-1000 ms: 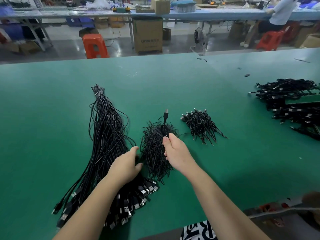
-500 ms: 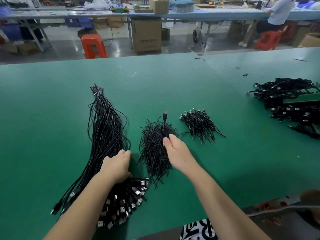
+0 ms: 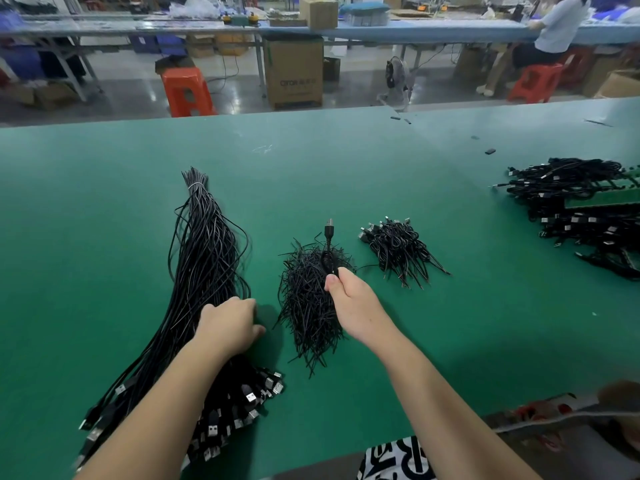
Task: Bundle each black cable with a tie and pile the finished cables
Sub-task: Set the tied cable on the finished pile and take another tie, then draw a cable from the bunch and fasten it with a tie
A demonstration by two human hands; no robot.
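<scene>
The right hand [image 3: 355, 304] pinches a coiled cable [image 3: 329, 251] between thumb and fingers, plug end up, above the heap of ties [image 3: 306, 306] at the centre of the green table [image 3: 104, 202]. The left hand [image 3: 230, 323] rests, fingers curled down, on the long cable bundle [image 3: 204, 258] at left; whether it grips a cable cannot be told. Finished cables [image 3: 396, 245] lie just right of the ties.

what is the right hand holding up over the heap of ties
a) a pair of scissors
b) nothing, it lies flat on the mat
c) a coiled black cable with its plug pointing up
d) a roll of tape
c: the right hand pinches a coiled black cable, its plug end sticking upward above the heap of ties.
</scene>
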